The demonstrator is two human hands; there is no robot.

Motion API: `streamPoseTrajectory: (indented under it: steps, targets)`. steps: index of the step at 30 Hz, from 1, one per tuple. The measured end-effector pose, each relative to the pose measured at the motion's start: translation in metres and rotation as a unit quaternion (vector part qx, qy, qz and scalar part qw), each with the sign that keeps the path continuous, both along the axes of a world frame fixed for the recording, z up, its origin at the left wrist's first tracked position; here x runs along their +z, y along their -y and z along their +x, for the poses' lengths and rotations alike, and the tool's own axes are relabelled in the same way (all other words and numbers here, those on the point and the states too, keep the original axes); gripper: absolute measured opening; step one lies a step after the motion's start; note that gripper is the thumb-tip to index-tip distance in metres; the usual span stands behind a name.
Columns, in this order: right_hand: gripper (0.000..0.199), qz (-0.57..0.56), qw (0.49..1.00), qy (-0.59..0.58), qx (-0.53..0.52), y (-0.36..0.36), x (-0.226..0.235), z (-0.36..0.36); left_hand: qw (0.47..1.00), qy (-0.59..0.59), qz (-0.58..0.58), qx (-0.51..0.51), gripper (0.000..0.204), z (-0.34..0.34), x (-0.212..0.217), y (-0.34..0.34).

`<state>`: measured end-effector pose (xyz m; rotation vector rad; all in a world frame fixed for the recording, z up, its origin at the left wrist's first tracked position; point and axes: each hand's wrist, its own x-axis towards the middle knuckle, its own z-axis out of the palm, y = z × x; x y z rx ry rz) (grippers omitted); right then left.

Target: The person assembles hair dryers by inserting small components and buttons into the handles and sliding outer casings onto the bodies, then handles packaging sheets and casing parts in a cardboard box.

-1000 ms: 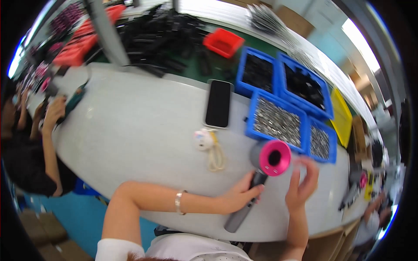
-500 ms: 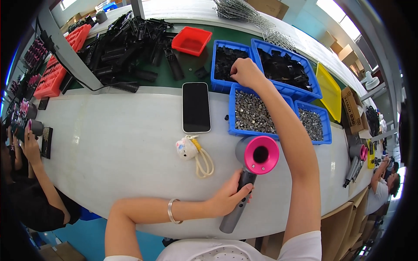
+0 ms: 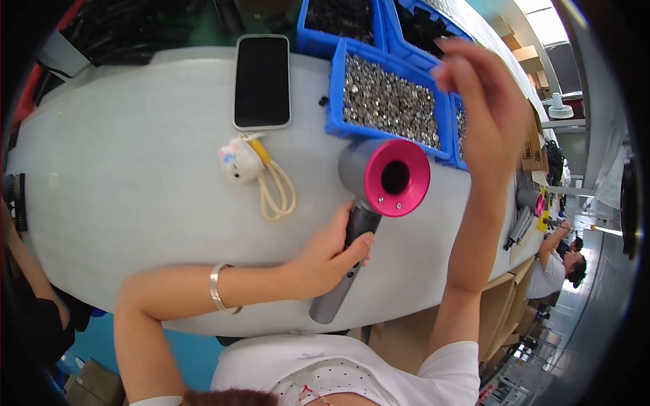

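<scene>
My left hand (image 3: pixel 330 254) grips the grey handle of a hair dryer (image 3: pixel 379 183) that stands on the pale table (image 3: pixel 135 203); its pink ring-shaped end faces me. My right hand (image 3: pixel 477 88) is raised above the blue bins, fingers drawn together; whether it pinches a small part I cannot tell. Just under it lies a blue bin of small silvery metal parts (image 3: pixel 389 101).
A black phone (image 3: pixel 262 80) lies face up at the table's middle back. A small white charm with a cream cord loop (image 3: pixel 254 169) lies beside it. More blue bins of dark parts (image 3: pixel 332 17) stand behind. Another person (image 3: pixel 558 264) works at the right.
My right hand went from beside the dryer out to the far blue bins and is now lifted back toward me. My left hand stayed on the handle. My view has shifted closer.
</scene>
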<state>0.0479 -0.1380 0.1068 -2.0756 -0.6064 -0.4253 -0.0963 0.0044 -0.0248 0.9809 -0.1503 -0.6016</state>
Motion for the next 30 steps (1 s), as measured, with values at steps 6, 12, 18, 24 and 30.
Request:
streamPoseTrajectory:
  steps: [6,12,18,24,30]
  targets:
    - [0.003,-0.035,0.998,-0.006,-0.043,0.030,-0.029,-0.129,0.999,-0.027,0.002,-0.037,0.042,0.002,0.005,-0.001]
    - [0.015,0.085,0.963,-0.244,-0.072,0.020,-0.067,-0.160,0.998,-0.056,-0.014,-0.033,0.040,-0.003,0.005,0.003]
    - [0.023,-0.136,0.988,-0.017,-0.068,0.014,-0.076,-0.150,0.989,-0.115,-0.091,-0.016,0.048,-0.002,0.009,0.004]
    - [0.032,-0.242,0.966,0.072,-0.049,0.011,-0.082,-0.154,0.992,-0.092,-0.081,0.005,0.051,-0.001,0.007,0.002]
    - [0.085,0.123,0.971,-0.203,-0.024,0.009,-0.095,-0.197,0.994,0.015,-0.107,-0.004,0.066,-0.014,0.008,0.000]
